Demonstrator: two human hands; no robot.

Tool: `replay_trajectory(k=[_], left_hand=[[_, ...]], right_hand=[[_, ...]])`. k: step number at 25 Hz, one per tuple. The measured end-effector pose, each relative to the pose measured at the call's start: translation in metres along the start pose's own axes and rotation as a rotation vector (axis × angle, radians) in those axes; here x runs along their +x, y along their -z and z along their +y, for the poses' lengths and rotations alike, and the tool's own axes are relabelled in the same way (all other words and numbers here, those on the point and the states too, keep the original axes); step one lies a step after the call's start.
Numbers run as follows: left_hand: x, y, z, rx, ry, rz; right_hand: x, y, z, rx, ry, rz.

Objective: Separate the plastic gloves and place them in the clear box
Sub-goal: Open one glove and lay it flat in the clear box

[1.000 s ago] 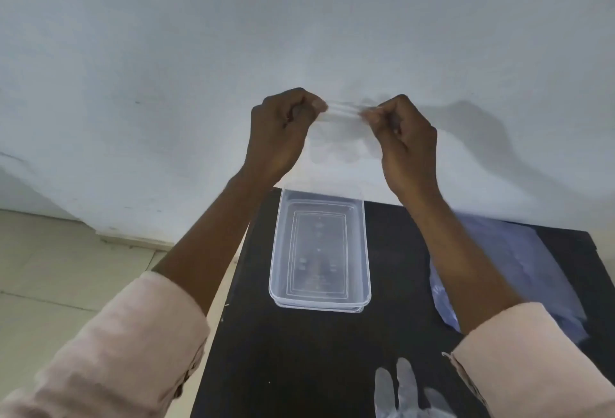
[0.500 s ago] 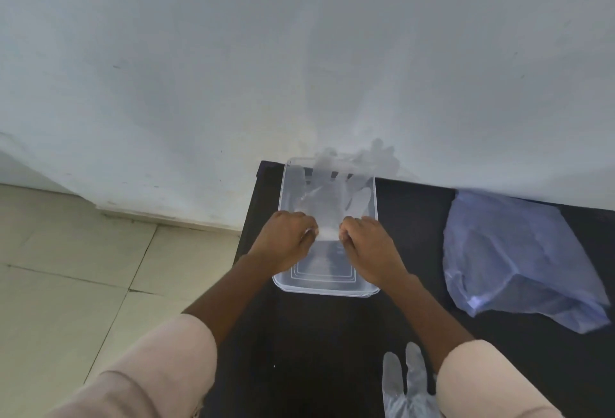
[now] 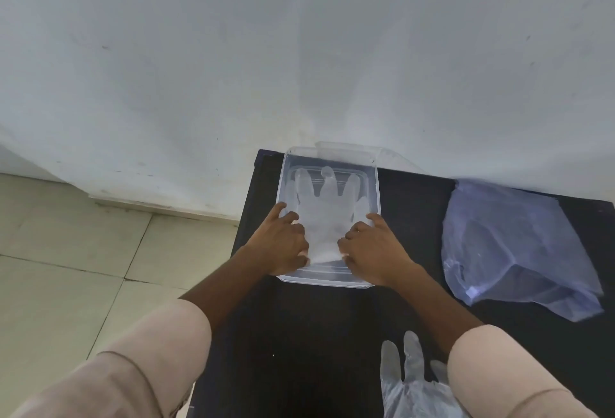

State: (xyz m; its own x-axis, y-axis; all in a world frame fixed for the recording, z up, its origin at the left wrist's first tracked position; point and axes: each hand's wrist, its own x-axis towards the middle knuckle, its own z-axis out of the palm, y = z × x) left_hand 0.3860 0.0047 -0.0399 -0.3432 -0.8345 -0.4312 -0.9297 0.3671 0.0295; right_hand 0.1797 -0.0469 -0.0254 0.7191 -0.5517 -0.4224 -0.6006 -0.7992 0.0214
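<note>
A clear plastic box (image 3: 378, 184) stands on the black table (image 3: 299, 334) against the wall. Inside it a thin see-through glove (image 3: 324, 208) lies flat, its fingers pointing toward the wall. My left hand (image 3: 283, 244) and my right hand (image 3: 369, 248) rest in the near end of the box, each pinching a side of the glove's cuff. More plastic gloves (image 3: 409, 384) lie at the table's near edge, partly hidden under my right sleeve.
A bluish plastic bag (image 3: 512, 244) lies crumpled on the right of the table. A clear lid (image 3: 389, 153) leans behind the box against the white wall. The table's left edge drops to a tiled floor (image 3: 83, 268).
Both hands have come down from in front of the wall, where they held the glove stretched, into the box. The glove now lies flat on the box's bottom.
</note>
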Motion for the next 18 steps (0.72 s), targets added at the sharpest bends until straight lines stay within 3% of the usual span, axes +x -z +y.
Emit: replay_trajectory(k=[5,7,8,10,12,13,18], left_hand=[[0.0,0.005,-0.002,0.117,-0.026,-0.162],[0.003,0.012,0.001,0.039,-0.011,-0.132],[0.006,0.016,0.003,-0.033,0.005,-0.065],[0.012,0.02,0.01,-0.147,0.044,0.097],[0.019,0.017,0.02,-0.194,0.087,0.138],[0.023,0.015,0.025,-0.206,0.106,0.121],[0.036,0.01,0.035,-0.281,0.188,0.007]], right_hand=[[0.004,0.007,0.009,-0.1,0.122,-0.307],[0.007,0.017,0.009,0.01,0.132,-0.355],[0.009,0.023,0.01,0.127,0.124,-0.296],[0.016,0.038,0.014,0.385,0.028,-0.007],[0.033,0.046,0.02,0.56,-0.134,0.268],[0.044,0.048,0.022,0.639,-0.207,0.324],[0.102,0.045,0.029,0.834,-0.398,0.262]])
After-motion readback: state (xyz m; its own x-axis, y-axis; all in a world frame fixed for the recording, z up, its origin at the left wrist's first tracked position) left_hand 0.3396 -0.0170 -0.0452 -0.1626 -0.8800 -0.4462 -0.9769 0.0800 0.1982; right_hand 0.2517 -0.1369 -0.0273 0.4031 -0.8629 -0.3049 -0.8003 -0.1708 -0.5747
